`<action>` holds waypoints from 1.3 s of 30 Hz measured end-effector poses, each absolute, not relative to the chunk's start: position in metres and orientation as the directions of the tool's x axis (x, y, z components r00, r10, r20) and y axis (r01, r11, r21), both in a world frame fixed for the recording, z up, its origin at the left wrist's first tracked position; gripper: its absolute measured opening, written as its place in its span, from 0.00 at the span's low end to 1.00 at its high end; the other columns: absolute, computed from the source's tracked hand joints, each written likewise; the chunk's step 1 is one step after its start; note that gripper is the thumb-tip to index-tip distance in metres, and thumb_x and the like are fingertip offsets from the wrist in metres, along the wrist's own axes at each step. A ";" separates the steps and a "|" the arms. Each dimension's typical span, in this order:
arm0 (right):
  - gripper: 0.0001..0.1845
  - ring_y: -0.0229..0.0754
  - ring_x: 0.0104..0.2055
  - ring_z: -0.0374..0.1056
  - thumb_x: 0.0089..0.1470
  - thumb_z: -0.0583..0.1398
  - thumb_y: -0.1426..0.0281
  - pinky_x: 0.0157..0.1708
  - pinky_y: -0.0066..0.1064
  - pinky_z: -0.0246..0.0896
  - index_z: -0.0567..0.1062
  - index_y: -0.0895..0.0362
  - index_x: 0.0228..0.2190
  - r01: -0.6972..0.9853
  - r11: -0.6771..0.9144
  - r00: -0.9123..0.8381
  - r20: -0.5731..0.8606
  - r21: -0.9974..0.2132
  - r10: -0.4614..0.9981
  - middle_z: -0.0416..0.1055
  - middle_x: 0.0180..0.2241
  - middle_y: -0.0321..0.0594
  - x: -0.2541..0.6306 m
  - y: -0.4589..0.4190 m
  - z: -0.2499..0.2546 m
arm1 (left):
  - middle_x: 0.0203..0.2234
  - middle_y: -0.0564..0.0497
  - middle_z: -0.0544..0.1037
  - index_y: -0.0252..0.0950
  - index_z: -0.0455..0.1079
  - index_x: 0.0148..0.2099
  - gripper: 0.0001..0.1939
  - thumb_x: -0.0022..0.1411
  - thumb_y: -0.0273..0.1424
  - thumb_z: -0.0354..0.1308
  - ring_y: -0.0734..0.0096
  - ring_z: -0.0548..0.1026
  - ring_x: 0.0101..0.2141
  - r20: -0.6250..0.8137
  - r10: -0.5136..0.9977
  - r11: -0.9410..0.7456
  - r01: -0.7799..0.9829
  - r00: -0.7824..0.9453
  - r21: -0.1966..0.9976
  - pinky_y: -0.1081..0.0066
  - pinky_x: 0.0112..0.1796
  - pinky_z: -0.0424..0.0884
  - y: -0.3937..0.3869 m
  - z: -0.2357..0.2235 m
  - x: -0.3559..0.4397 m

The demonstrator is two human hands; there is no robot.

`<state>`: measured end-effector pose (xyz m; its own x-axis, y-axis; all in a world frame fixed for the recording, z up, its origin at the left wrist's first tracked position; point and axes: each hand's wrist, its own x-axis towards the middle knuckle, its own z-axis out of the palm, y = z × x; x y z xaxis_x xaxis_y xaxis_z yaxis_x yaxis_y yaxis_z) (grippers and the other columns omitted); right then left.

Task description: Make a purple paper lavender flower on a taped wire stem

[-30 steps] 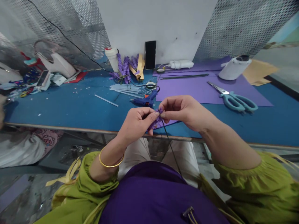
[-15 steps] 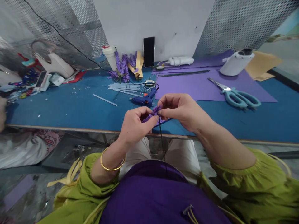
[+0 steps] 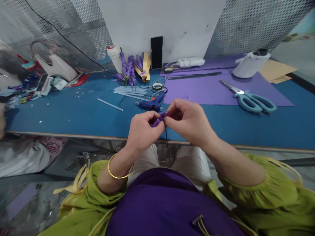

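Over the front edge of the table, my left hand is closed round a purple paper flower with a curled, fringed surface. My right hand pinches the flower's upper right end between thumb and fingertips, close against the left thumb. From there a thin dark stem hangs down toward my lap. The fingers cover part of the flower. Just behind the hands lies a blue glue gun, touched by neither.
Glue sticks, finished purple flowers and a tape roll lie behind. Purple sheets, dark stems and teal-handled scissors lie right. A phone leans on the wall. Another person's hand shows far left.
My right hand has shifted slightly left, with its fingertips still at the flower. The flat purple strip seen under the hands no longer shows, and less of the hanging stem is visible.
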<state>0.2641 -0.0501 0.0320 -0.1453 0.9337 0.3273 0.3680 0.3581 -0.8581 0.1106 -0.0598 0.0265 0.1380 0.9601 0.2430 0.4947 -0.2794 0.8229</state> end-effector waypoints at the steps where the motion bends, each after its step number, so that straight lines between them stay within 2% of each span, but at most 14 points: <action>1: 0.04 0.34 0.23 0.62 0.42 0.60 0.78 0.22 0.26 0.54 0.71 0.58 0.25 0.369 0.362 -0.146 0.331 -0.856 0.932 0.68 0.21 0.32 0.264 -0.051 0.031 | 0.18 0.56 0.69 0.33 0.74 0.29 0.07 0.53 0.30 0.57 0.78 0.64 0.21 0.239 0.960 -0.279 0.485 0.143 0.829 0.76 0.24 0.59 -0.060 0.027 0.110; 5: 0.13 0.34 0.24 0.63 0.46 0.60 0.78 0.24 0.27 0.57 0.75 0.59 0.36 0.297 0.368 -0.233 0.307 -0.881 0.923 0.69 0.23 0.32 0.266 -0.048 0.030 | 0.17 0.56 0.69 0.33 0.72 0.27 0.06 0.53 0.30 0.57 0.78 0.64 0.21 0.206 0.967 -0.253 0.453 0.151 0.855 0.76 0.23 0.59 -0.059 0.029 0.108; 8: 0.08 0.35 0.25 0.65 0.49 0.61 0.75 0.26 0.28 0.60 0.77 0.59 0.33 0.159 0.322 -0.357 0.249 -0.933 0.900 0.71 0.25 0.35 0.271 -0.044 0.032 | 0.17 0.56 0.69 0.33 0.70 0.26 0.06 0.52 0.30 0.58 0.79 0.64 0.20 0.155 0.974 -0.209 0.399 0.164 0.893 0.76 0.22 0.59 -0.060 0.029 0.106; 12: 0.05 0.35 0.27 0.67 0.50 0.64 0.72 0.29 0.28 0.64 0.77 0.60 0.32 0.012 0.207 -0.451 0.179 -0.978 0.874 0.74 0.26 0.36 0.278 -0.039 0.036 | 0.16 0.57 0.69 0.33 0.72 0.29 0.05 0.52 0.30 0.60 0.79 0.65 0.18 0.061 0.976 -0.121 0.286 0.211 0.951 0.76 0.22 0.61 -0.059 0.029 0.103; 17: 0.06 0.35 0.25 0.66 0.49 0.66 0.70 0.26 0.28 0.62 0.76 0.60 0.28 0.035 0.132 -0.504 0.096 -0.991 0.858 0.71 0.23 0.35 0.284 -0.034 0.038 | 0.21 0.54 0.73 0.32 0.74 0.32 0.07 0.53 0.32 0.62 0.80 0.67 0.19 -0.024 0.954 -0.021 0.146 0.300 0.989 0.77 0.21 0.63 -0.059 0.027 0.099; 21: 0.07 0.35 0.24 0.65 0.48 0.67 0.69 0.25 0.28 0.61 0.75 0.60 0.27 0.071 0.107 -0.506 0.056 -0.992 0.860 0.71 0.21 0.36 0.285 -0.032 0.038 | 0.22 0.52 0.75 0.33 0.74 0.33 0.10 0.56 0.35 0.60 0.78 0.69 0.19 -0.073 0.940 0.061 0.045 0.333 0.997 0.76 0.22 0.65 -0.060 0.027 0.096; 24: 0.07 0.35 0.24 0.66 0.48 0.67 0.69 0.25 0.28 0.62 0.75 0.60 0.26 0.070 0.117 -0.486 0.069 -0.991 0.871 0.71 0.22 0.37 0.285 -0.033 0.038 | 0.21 0.52 0.74 0.32 0.73 0.29 0.10 0.57 0.34 0.59 0.79 0.67 0.18 -0.068 0.947 0.036 0.105 0.314 0.994 0.77 0.21 0.64 -0.062 0.027 0.097; 27: 0.06 0.35 0.24 0.67 0.49 0.66 0.70 0.25 0.28 0.62 0.75 0.60 0.27 0.073 0.143 -0.478 0.091 -0.987 0.873 0.72 0.22 0.37 0.285 -0.034 0.039 | 0.20 0.53 0.74 0.32 0.72 0.28 0.11 0.58 0.33 0.58 0.79 0.66 0.18 -0.001 0.959 -0.063 0.219 0.282 0.974 0.76 0.21 0.62 -0.064 0.027 0.098; 33: 0.05 0.34 0.21 0.65 0.48 0.65 0.72 0.22 0.27 0.60 0.74 0.60 0.25 0.088 0.192 -0.427 0.138 -0.977 0.894 0.70 0.19 0.34 0.280 -0.039 0.040 | 0.20 0.52 0.74 0.33 0.73 0.27 0.11 0.59 0.32 0.56 0.77 0.67 0.20 0.129 0.962 -0.213 0.373 0.239 0.903 0.76 0.22 0.62 -0.067 0.027 0.100; 39: 0.05 0.35 0.21 0.65 0.45 0.64 0.74 0.21 0.28 0.60 0.72 0.59 0.23 0.148 0.270 -0.346 0.206 -0.951 0.915 0.68 0.19 0.33 0.275 -0.043 0.036 | 0.18 0.55 0.71 0.33 0.77 0.30 0.08 0.55 0.30 0.58 0.78 0.64 0.20 0.171 0.962 -0.254 0.479 0.211 0.840 0.76 0.22 0.60 -0.070 0.032 0.105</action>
<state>0.2754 -0.0428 0.0357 -0.3464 0.9153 0.2057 0.1481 0.2699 -0.9514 0.1045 -0.0695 0.0316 0.2111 0.9624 0.1711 0.4785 -0.2544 0.8404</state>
